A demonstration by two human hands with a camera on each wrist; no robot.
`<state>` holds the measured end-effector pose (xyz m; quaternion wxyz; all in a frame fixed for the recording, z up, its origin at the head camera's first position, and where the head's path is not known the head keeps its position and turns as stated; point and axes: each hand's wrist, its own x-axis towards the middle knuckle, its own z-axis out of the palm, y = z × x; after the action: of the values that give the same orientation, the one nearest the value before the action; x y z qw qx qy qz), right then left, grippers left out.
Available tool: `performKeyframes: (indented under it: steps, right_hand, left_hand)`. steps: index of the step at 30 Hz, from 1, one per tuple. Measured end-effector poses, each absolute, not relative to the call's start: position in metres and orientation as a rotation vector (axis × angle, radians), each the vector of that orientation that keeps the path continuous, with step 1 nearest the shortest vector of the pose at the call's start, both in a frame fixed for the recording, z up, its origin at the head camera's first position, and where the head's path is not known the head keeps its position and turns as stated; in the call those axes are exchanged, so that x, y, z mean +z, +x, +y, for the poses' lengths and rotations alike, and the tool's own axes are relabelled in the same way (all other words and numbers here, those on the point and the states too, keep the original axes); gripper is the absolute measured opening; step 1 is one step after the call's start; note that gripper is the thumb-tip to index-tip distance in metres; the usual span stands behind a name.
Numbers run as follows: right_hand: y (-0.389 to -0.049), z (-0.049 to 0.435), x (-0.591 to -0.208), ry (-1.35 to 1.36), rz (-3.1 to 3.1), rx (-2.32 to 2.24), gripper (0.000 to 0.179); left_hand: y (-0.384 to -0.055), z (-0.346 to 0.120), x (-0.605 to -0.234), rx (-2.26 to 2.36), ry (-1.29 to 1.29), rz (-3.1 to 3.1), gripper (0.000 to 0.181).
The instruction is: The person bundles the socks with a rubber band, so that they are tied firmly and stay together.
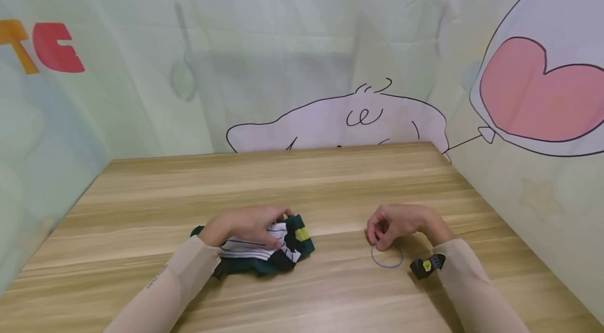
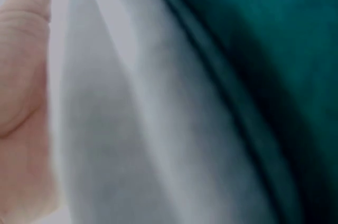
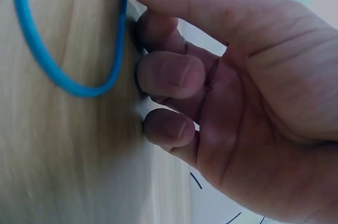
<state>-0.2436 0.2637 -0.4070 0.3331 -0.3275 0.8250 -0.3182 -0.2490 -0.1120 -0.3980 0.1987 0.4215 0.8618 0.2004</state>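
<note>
A folded bundle of cloth (image 1: pixel 245 250), dark green with white striped fabric and a yellow patch, lies on the table. My left hand (image 1: pixel 255 224) grips it from above, thumb on the striped part and fingers at the far side. White and green cloth (image 2: pixel 296 76) fills most of the left wrist view, blurred, with part of the hand at its left edge. To the right, my right hand (image 1: pixel 398 222) pinches the edge of a thin blue rubber band (image 1: pixel 387 267) at the tabletop. Its other fingers are curled in the right wrist view, where the band (image 3: pixel 79 93) hangs as a loop.
The wood-grain table (image 1: pixel 264 181) runs back to a printed cloth backdrop (image 1: pixel 283 50) with cartoon drawings. Side curtains stand along its left and right edges. A small black device (image 1: pixel 422 267) is strapped at my right wrist.
</note>
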Motion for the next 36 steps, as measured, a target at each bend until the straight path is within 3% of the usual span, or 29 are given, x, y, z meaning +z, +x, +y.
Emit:
performKeyframes:
  steps: [13, 36]
  right_hand:
    - [-0.2417, 0.2595, -0.4074, -0.806, 2.195, -0.795, 0.008]
    - [-0.2386, 0.2583, -0.4009, -0.959, 2.185, -0.896, 0.004]
  left_hand:
    - [-0.2485, -0.1148, -0.3949, 0.612, 1.151, 2.412, 0.056]
    - [-0.2486, -0.1133, -0.3919, 0.674, 1.131, 2.405, 0.038]
